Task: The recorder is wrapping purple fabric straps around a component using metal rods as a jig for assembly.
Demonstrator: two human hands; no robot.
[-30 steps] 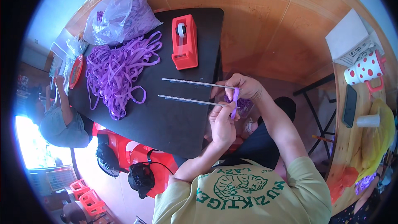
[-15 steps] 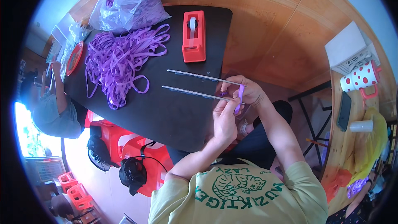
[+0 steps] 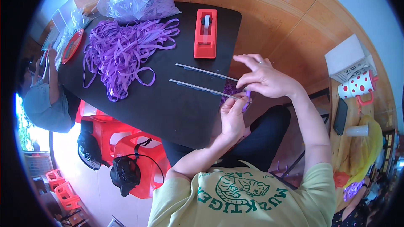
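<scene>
- Just beyond the right edge of the black tabletop (image 3: 176, 117), a narrow purple ribbon (image 3: 246, 96) is seen between the two hands, close to the protruding end of the lower metal rod (image 3: 195, 86).
- By the left hand (image 3: 232, 117), the ribbon is pinched between thumb and fingertips at that end; whether the rod is pinched too cannot be told.
- By the right hand (image 3: 271, 80), the upper part of the ribbon is approached or touched with thumb and forefinger; the other fingers are spread, and whether anything is gripped cannot be told.
- The right edge is also crossed by the upper metal rod (image 3: 202, 70).
- Judging by the loose loops in the ribbon pile (image 3: 120, 54), towards the far left corner, the material is likely light, limp and hard to break, perhaps slightly slippery.
- It is best taken flat across its width, near the rod tip; the rods, apparently stiff, are best left to support it.
</scene>
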